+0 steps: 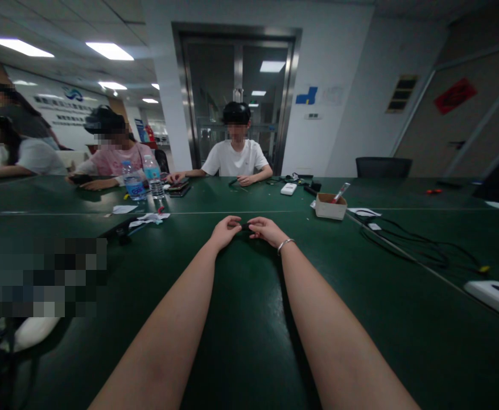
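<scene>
Both arms reach forward over the dark green table. A small black object is held between my hands, just above the tabletop; what it is, I cannot make out. My left hand pinches its left end with thumb and fingers. At the right end, my right hand has its fingers closed on the same object, and a silver bracelet circles that wrist.
Two plastic bottles and crumpled paper lie or stand at the left. A small box holding a pen-like item and black cables are at the right. People sit across the table; a white device lies near the right edge.
</scene>
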`<state>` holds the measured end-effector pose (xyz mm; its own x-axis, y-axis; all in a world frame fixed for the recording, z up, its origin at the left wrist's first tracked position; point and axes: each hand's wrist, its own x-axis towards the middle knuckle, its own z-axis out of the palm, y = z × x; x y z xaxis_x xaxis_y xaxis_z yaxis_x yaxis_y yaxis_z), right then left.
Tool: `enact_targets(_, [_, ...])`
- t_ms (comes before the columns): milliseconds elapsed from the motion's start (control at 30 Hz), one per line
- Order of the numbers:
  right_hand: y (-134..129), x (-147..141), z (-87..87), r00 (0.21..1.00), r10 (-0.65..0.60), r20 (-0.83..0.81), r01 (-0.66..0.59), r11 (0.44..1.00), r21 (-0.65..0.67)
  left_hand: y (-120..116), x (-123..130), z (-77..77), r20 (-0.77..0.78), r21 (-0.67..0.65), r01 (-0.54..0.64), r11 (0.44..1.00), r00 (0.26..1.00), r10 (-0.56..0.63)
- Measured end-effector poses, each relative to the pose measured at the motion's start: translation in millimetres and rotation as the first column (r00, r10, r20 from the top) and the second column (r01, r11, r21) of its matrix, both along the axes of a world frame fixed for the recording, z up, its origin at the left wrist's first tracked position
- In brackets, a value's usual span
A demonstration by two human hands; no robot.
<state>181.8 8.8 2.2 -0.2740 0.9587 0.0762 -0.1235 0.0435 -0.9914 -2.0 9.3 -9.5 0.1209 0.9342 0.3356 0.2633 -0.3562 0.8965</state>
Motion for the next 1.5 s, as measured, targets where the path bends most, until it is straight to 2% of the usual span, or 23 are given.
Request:
enact_targets(167, [0.2,-0.2,-0.3,1.0,0.0,-0.001,0.0,1.0,0.0,-1.5,1.7,2.0,-0.018,-0.093,-0.017,0.996,1.0,0.015])
enact_targets(300, [1.7,-0.3,-2.3,1.0,0.01,-0.012,-0.01,1.0,0.015,-1.2,2.0,0.7,-0.104,-0.053,-0.006,0.999,0.995,0.0])
enact_targets(400, [2.1,-0.2,-3.1,1.0,0.016,-0.019,-0.016,1.0,0.017,-1.2,1.2,0.2,-0.091,0.0,0.013,1.0,0.996,-0.013])
enact_targets(567, [1.8,0.0,-2.0,1.0,0.012,-0.015,-0.012,1.0,0.009,-1.7,2.4,2.6,-0.099,-0.078,-0.06,0.995,0.994,0.052])
enact_targets(733, [1.3,0.3,-1.6,1.0,0.014,-0.006,-0.014,1.0,0.02,-1.2,2.5,2.8,-0.115,-0.037,-0.022,0.999,0.993,0.018])
enact_targets(867, [1.6,0.1,-1.9,1.0,0.013,-0.008,-0.013,1.0,0.019,0.3,1.9,1.3,-0.09,-0.086,-0.071,0.994,0.994,0.064])
enact_targets(1000, [2.6,0.4,-2.4,1.0,0.02,-0.008,-0.02,0.999,0.027,1.4,1.6,-0.3,-0.117,-0.051,-0.037,0.998,0.993,0.031])
enact_targets(1133, [2.8,0.8,-2.4,1.0,0.013,0.001,-0.013,1.0,0.022,2.1,1.7,-0.3,-0.091,-0.09,-0.043,0.995,0.995,0.035])
enact_targets(1267, [2.0,0.2,-1.6,1.0,0.004,0.002,-0.004,1.0,0.024,2.8,2.1,-0.8,-0.12,-0.042,-0.029,0.999,0.993,0.024])
enact_targets(1500, [0.1,0.0,-0.9,1.0,0.009,-0.015,-0.009,1.0,0.019,2.3,1.7,-0.7,-0.093,-0.062,0.014,0.998,0.995,-0.02])
